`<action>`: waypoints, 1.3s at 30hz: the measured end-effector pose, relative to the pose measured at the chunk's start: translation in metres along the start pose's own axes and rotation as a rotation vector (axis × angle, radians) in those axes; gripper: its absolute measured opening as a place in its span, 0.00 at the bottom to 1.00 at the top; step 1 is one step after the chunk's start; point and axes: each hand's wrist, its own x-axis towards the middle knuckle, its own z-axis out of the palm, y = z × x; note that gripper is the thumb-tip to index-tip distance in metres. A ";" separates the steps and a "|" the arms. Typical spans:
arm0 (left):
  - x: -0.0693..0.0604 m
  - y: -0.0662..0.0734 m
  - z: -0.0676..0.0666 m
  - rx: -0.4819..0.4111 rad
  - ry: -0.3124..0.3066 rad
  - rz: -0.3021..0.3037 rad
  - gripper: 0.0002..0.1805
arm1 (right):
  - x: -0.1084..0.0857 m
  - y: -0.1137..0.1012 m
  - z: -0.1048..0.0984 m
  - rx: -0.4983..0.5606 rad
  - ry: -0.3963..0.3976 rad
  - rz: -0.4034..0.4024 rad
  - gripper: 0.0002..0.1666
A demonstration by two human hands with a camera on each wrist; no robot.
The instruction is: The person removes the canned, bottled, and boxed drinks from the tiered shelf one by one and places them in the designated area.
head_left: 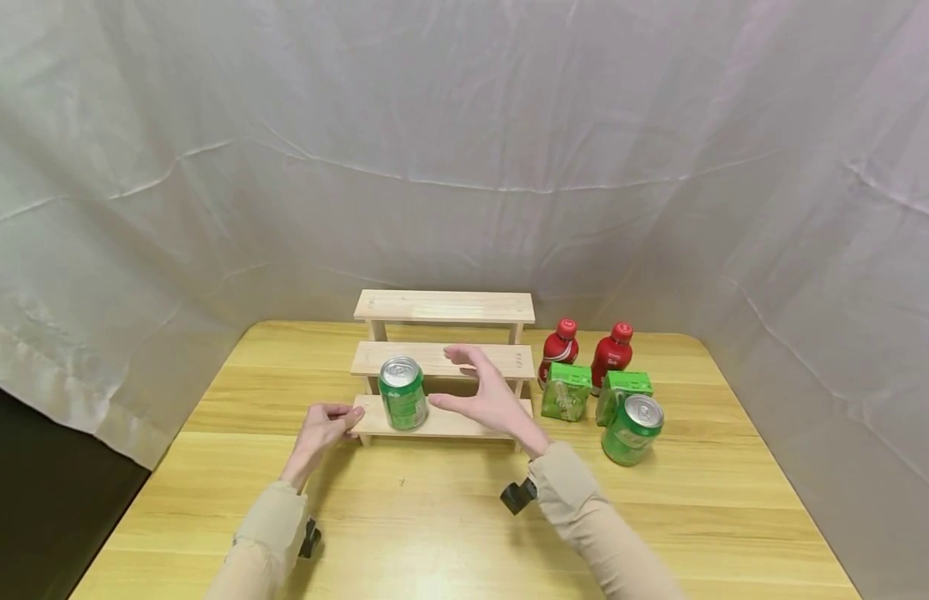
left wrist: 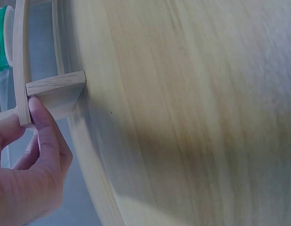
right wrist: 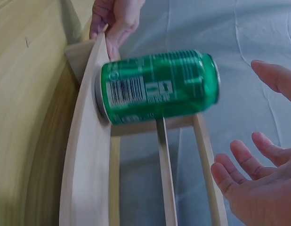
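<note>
A green drink can stands upright on the lowest step of a three-step wooden shelf, toward its left end. My left hand pinches the left end of that step, thumb on top and fingers beneath, as the left wrist view shows on the board. Just right of the can is my right hand, its fingers spread and curved around air. In the right wrist view a gap separates this hand from the can.
Right of the shelf stand two red bottles, two green drink cartons in front of them, and a second green can. A grey curtain hangs behind the wooden table.
</note>
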 end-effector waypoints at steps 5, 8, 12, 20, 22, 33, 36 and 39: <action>-0.002 0.000 0.000 -0.009 -0.005 0.003 0.22 | 0.008 0.000 0.014 0.020 -0.039 -0.005 0.43; -0.003 0.000 0.000 -0.014 -0.013 0.018 0.22 | 0.012 0.001 0.022 0.025 -0.049 0.014 0.43; -0.003 0.000 0.000 -0.011 -0.018 0.029 0.23 | 0.017 0.000 0.031 0.038 -0.060 0.029 0.44; -0.003 -0.001 0.000 -0.011 -0.015 0.022 0.22 | 0.026 0.003 0.046 0.047 -0.060 0.025 0.42; -0.003 0.000 0.000 -0.012 -0.015 0.021 0.21 | 0.027 0.004 0.049 0.057 -0.060 0.027 0.41; -0.003 0.001 -0.001 -0.004 -0.028 0.021 0.24 | 0.032 0.004 0.059 0.016 -0.030 0.013 0.42; -0.002 0.000 -0.001 -0.005 -0.028 0.020 0.24 | 0.032 0.004 0.060 0.007 -0.016 0.012 0.41; -0.002 0.000 -0.001 -0.004 -0.025 0.023 0.24 | 0.031 0.004 0.061 -0.016 0.000 0.006 0.40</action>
